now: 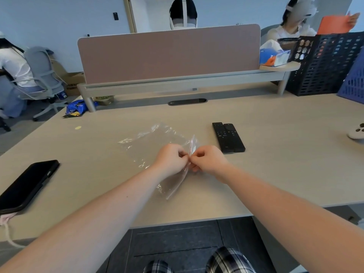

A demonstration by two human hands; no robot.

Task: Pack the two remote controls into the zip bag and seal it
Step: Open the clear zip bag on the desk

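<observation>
While the desk (275,164) carries everything, the order of note runs from it downward: pale wood surface, a black phone (27,186) lying flat at the near left, well apart from the work.

Zip bag (149,146): clear, empty, lying mostly flat at centre, body spread away to the left and rear. Its zip edge faces right and is lifted off the surface where the hands meet.

Two remote controls (228,137): black, side by side and touching, flat on the desk to the right of the bag and slightly beyond it. Long axes run near-to-far, tilted a little leftward at the far end. Neither is in the bag.

Left hand (170,157) and right hand (209,159): both pinched shut on the zip edge, fingertips nearly touching one another, each apparently holding one lip. Judged step: pulling the mouth open.

Relation that matters next: the remotes lie to the right of the grip, near the right hand, apart from the left. The bag mouth opens toward them. The right hand is likely the one to fetch; remotes would go in end-first after turning toward the mouth.
</observation>
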